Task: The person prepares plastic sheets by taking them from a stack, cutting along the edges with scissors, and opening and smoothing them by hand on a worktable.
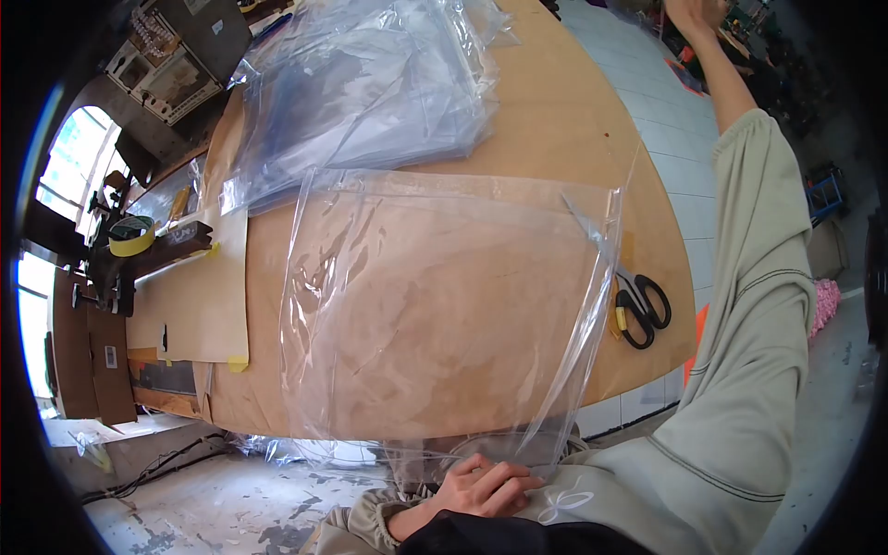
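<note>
A clear plastic sheet or bag (435,305) lies flat on the brown table (555,102), its lower edge hanging over the front. My left hand (486,486) rests at that lower edge, fingers bent and close together; what they hold, if anything, is hidden. My right arm reaches out to the top right, where my right hand (696,13) is cut off by the frame edge, its fingers out of sight. Black-handled scissors (640,310) lie at the right of the sheet, their blades under the clear plastic.
A pile of clear plastic (370,92) covers the table's far side. At the left are a clamp-like metal fixture (111,268), a yellow tape roll (131,237) and a cardboard piece (199,296). Tiled floor (680,166) shows beyond the curved right edge.
</note>
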The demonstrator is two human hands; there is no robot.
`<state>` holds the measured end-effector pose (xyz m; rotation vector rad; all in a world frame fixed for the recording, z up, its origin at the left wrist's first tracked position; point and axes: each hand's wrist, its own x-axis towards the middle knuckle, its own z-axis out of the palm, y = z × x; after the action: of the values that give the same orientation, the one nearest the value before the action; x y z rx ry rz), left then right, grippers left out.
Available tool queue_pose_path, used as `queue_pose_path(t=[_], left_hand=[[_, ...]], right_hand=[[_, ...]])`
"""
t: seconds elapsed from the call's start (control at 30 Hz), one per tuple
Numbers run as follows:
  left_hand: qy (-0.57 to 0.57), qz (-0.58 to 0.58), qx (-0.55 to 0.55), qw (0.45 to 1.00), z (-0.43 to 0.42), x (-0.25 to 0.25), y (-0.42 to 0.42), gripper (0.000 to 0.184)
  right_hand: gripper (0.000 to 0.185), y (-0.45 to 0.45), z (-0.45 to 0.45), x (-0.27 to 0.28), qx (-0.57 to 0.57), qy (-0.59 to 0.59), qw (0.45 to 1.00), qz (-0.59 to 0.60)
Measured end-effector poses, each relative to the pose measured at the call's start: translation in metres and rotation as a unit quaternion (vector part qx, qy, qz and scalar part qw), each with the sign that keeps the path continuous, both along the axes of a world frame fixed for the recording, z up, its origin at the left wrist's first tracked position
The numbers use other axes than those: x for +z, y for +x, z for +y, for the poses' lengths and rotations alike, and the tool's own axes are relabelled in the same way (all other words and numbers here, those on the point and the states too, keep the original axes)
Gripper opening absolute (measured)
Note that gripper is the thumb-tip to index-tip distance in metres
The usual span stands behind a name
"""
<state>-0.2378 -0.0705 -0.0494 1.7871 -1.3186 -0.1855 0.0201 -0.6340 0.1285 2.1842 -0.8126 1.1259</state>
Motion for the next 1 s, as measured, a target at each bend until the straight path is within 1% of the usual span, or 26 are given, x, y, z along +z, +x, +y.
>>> queue_pose_path(t=[0.03, 0.07, 0.13, 0.23, 0.3, 0.33, 0.43, 0.47, 0.53, 0.57, 0.6, 0.63, 0.67, 0.7, 0.73, 0.77, 0.8, 0.83, 0.9, 0.93, 0.97, 1.0], left_hand=[[-0.001, 0.012, -0.004, 1.0, 0.0, 0.0, 0.0, 0.033], [-0.001, 0.024, -0.009, 1.0, 0.0, -0.001, 0.0, 0.033], [0.004, 0.033, -0.024, 0.999, -0.001, -0.003, 0.0, 0.031], [0.021, 0.043, -0.047, 0.998, 0.005, -0.012, -0.002, 0.029], [0.026, 0.066, -0.055, 0.996, 0.01, -0.018, -0.003, 0.028], [0.039, 0.052, -0.046, 0.997, 0.009, -0.009, -0.001, 0.028], [0.061, 0.037, -0.054, 0.996, 0.005, 0.001, 0.001, 0.025], [0.056, 0.017, -0.049, 0.997, 0.004, -0.003, -0.002, 0.021], [0.047, -0.019, -0.034, 0.998, 0.004, -0.015, -0.012, 0.021], [0.053, -0.003, -0.042, 0.998, 0.003, -0.011, -0.01, 0.021], [0.058, 0.012, -0.049, 0.997, 0.0, -0.003, -0.004, 0.026], [0.063, 0.028, -0.058, 0.996, -0.002, 0.002, 0.0, 0.034], [0.053, 0.037, -0.072, 0.995, -0.003, 0.002, 0.003, 0.034], [0.043, 0.045, -0.084, 0.995, -0.005, 0.002, 0.006, 0.035], [0.033, 0.054, -0.095, 0.993, -0.006, 0.001, 0.008, 0.036], [0.029, 0.054, -0.099, 0.993, -0.008, 0.0, 0.008, 0.036], [0.026, 0.053, -0.102, 0.993, -0.009, -0.001, 0.009, 0.037], [0.024, 0.053, -0.102, 0.993, -0.01, -0.001, 0.008, 0.037], [0.046, 0.07, -0.127, 0.988, -0.009, 0.0, 0.013, 0.038], [0.057, 0.078, -0.14, 0.985, -0.006, 0.001, 0.018, 0.039], [0.039, 0.043, -0.089, 0.994, -0.002, 0.008, 0.029, 0.04], [0.02, 0.007, -0.037, 0.999, 0.004, 0.019, 0.044, 0.041]], right_hand=[[0.027, -0.014, -0.006, 0.003, -0.004, 0.003, 1.0, -0.023], [0.034, -0.022, -0.02, 0.007, -0.034, 0.078, 0.995, -0.049], [0.029, -0.052, -0.081, 0.012, -0.069, -0.112, 0.991, 0.017], [0.041, -0.087, -0.096, 0.038, -0.185, 0.018, 0.983, 0.009], [0.042, -0.105, -0.1, 0.06, -0.207, 0.009, 0.978, 0.003], [0.043, -0.116, -0.099, 0.06, -0.22, 0.009, 0.975, 0.009], [0.02, -0.132, -0.043, 0.058, -0.203, 0.141, 0.969, -0.005], [0.028, -0.138, -0.057, 0.057, -0.242, 0.197, 0.948, 0.065], [0.03, -0.161, -0.067, 0.03, -0.265, 0.161, 0.937, 0.159], [0.029, -0.169, -0.065, 0.016, -0.273, 0.16, 0.928, 0.199], [0.028, -0.176, -0.065, 0.002, -0.279, 0.157, 0.917, 0.238], [0.026, -0.185, -0.071, -0.018, -0.211, 0.138, 0.934, 0.252], [0.023, -0.193, -0.073, -0.039, -0.141, 0.119, 0.947, 0.263], [0.02, -0.197, -0.066, -0.059, 0.025, 0.224, 0.945, 0.239], [0.018, -0.205, -0.054, -0.074, 0.19, 0.321, 0.905, 0.206], [0.017, -0.2, 0.01, -0.074, 0.198, 0.429, 0.86, 0.192], [0.017, -0.204, 0.045, -0.083, 0.292, 0.533, 0.77, 0.194], [0.018, -0.211, 0.084, -0.097, 0.367, 0.593, 0.7, 0.151], [0.023, -0.216, 0.158, -0.108, 0.349, 0.611, 0.694, 0.149], [0.022, -0.219, 0.183, -0.109, 0.355, 0.588, 0.705, 0.178], [0.021, -0.222, 0.199, -0.11, 0.36, 0.563, 0.715, 0.205], [0.021, -0.225, 0.205, -0.112, 0.361, 0.571, 0.71, 0.197]])
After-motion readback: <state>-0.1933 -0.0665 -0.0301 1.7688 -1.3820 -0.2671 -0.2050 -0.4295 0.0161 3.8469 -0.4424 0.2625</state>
